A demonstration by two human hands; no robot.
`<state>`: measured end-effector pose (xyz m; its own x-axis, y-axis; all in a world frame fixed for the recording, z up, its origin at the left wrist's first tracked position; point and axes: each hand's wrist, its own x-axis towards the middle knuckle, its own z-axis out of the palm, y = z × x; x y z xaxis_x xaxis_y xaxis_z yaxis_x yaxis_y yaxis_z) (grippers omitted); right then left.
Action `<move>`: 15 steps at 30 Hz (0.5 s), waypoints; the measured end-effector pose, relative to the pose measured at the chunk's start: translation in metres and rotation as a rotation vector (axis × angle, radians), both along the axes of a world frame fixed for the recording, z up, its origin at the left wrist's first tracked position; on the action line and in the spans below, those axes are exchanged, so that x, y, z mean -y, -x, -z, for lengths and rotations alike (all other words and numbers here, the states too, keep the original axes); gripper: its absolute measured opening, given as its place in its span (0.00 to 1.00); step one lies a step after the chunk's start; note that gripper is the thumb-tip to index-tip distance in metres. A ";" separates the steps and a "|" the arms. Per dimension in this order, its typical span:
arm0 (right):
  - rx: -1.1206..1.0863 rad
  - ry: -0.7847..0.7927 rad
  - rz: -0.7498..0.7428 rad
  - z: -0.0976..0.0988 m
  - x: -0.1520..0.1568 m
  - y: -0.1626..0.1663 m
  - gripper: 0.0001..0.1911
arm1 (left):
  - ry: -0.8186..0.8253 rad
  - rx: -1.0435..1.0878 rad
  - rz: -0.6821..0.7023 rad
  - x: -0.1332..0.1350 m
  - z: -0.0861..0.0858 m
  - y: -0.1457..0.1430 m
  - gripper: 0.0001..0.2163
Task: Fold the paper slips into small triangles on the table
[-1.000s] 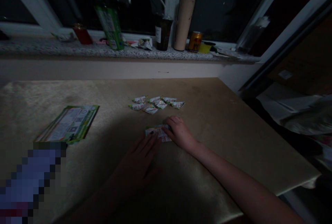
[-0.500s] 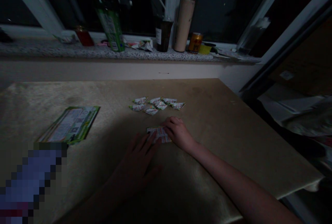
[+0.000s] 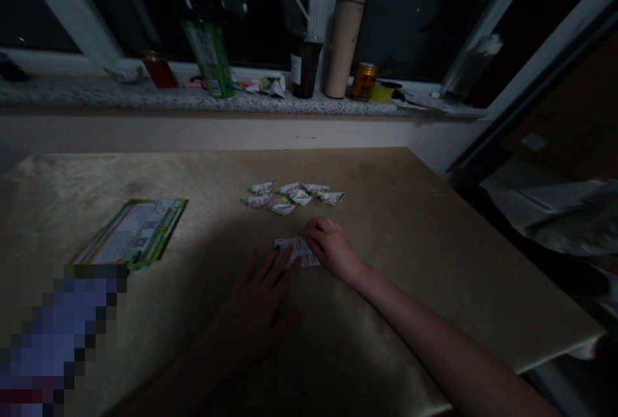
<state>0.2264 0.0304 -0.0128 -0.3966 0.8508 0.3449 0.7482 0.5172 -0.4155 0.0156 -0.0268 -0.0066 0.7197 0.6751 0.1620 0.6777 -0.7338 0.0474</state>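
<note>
A small printed paper piece (image 3: 295, 251) lies flat on the tan table (image 3: 415, 224) in dim light. My left hand (image 3: 258, 298) rests flat with its fingers stretched out, the fingertips on the paper's near left edge. My right hand (image 3: 332, 247) has its fingers curled and pressed down on the paper's right side. Just beyond lie several small folded paper pieces (image 3: 294, 195) in a loose cluster.
A stack of green-edged printed sheets (image 3: 135, 231) lies at the left of the table. On the windowsill behind stand a green bottle (image 3: 207, 56), a dark cup with a straw (image 3: 305, 66), a tall beige flask (image 3: 344, 37), a gold can (image 3: 363, 81) and a red jar (image 3: 158, 69). The table edge drops off at right.
My left hand has drawn back slightly toward me, uncovering more of the paper piece. My right hand has shifted a little to the left along the paper.
</note>
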 end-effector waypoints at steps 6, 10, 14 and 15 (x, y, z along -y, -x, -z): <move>0.032 -0.015 0.008 -0.002 0.000 0.001 0.10 | 0.007 -0.022 -0.005 0.000 0.002 0.001 0.29; 0.064 -0.022 0.020 -0.003 0.001 0.001 0.10 | 0.026 -0.025 -0.017 0.000 0.003 0.001 0.29; 0.089 -0.023 0.071 -0.005 0.003 0.001 0.11 | 0.029 -0.019 -0.026 0.001 0.002 0.000 0.29; 0.092 -0.025 0.098 -0.005 0.004 0.001 0.11 | 0.029 -0.018 -0.026 0.001 0.002 0.000 0.29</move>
